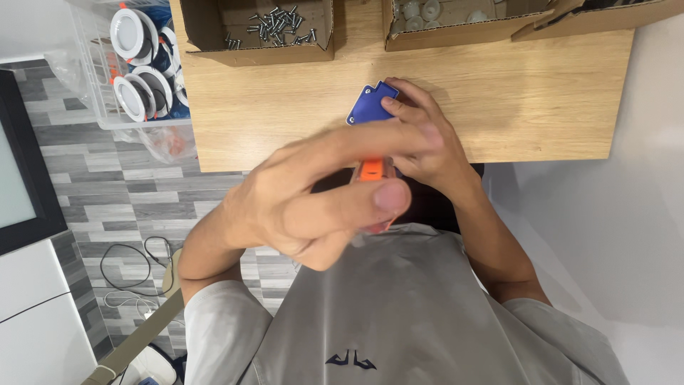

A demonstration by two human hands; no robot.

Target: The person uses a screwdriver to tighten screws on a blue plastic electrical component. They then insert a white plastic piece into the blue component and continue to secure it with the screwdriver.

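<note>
Two hands are meeting mid-frame. I'm seeing the left hand (313, 196), nearest the lens, curled around an orange part (372, 170), w/ the right hand (420, 142) pinching a blue plate (372, 105) just above it. Pieces aren't visibly joined yet; I'm judging assembly as midway. Farther up: screw box (274, 27), white-cap box (456, 21), basket (92, 85) of round lamps upper left.
</note>
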